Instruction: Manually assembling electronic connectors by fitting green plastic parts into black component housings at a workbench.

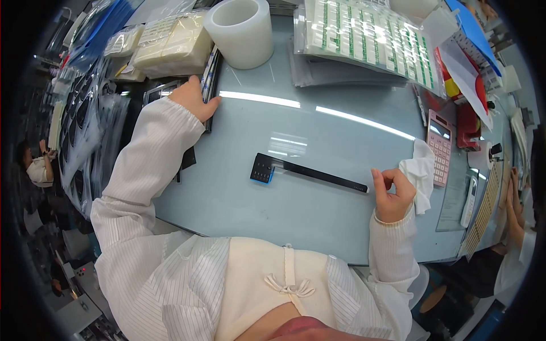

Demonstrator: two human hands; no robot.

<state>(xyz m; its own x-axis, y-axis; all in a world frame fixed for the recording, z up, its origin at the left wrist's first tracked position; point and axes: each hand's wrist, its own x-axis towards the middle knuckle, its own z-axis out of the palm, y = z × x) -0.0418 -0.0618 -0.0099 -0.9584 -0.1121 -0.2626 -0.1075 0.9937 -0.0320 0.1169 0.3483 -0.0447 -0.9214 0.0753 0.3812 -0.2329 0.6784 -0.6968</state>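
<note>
A long black flat strip [310,171] with a wider black end and a blue tab lies on the pale blue table [296,210]. My right hand [392,193] is at the strip's right end, thumb and forefinger pinched together, with a white cloth [420,170] tucked against it. My left hand [192,98] reaches far left and rests its fingers on a stack of dark flat parts [209,79] at the table's edge.
A white tape roll [242,31] stands at the back. Bagged pale blocks [170,45] lie left of it, a sheet of green-and-white parts [369,40] at back right. A pink calculator [439,145] lies right. Another person's arms [515,210] are at far right.
</note>
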